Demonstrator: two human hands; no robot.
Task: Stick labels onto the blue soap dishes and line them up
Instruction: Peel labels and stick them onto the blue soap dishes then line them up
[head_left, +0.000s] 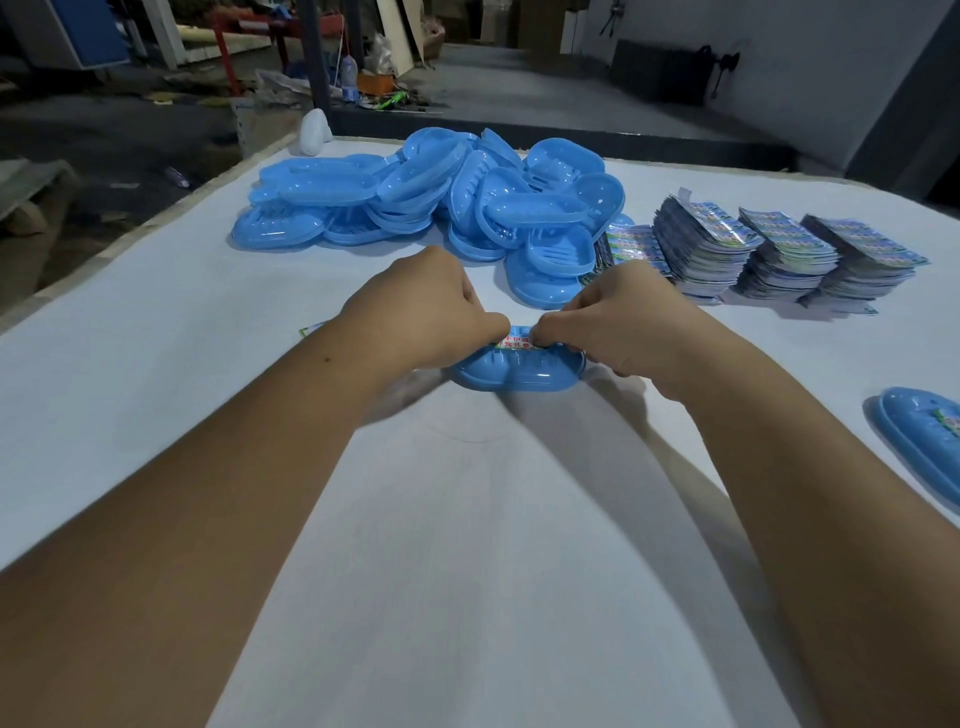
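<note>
One blue soap dish (517, 371), mid-table on the white table (467, 545), with a printed label (514, 344) across its top. Left hand (421, 317): fingers curled, pinching the label's left end against the dish. Right hand (623, 325): fingers curled, pinching the label's right end. One heap of unlabelled blue dishes (441, 197), beyond the hands. Several stacks of label sheets (769, 254), right of the heap. One labelled dish (919, 441) lying alone at the table's right edge. One paper scrap (313, 328), partly hidden behind the left wrist.
</note>
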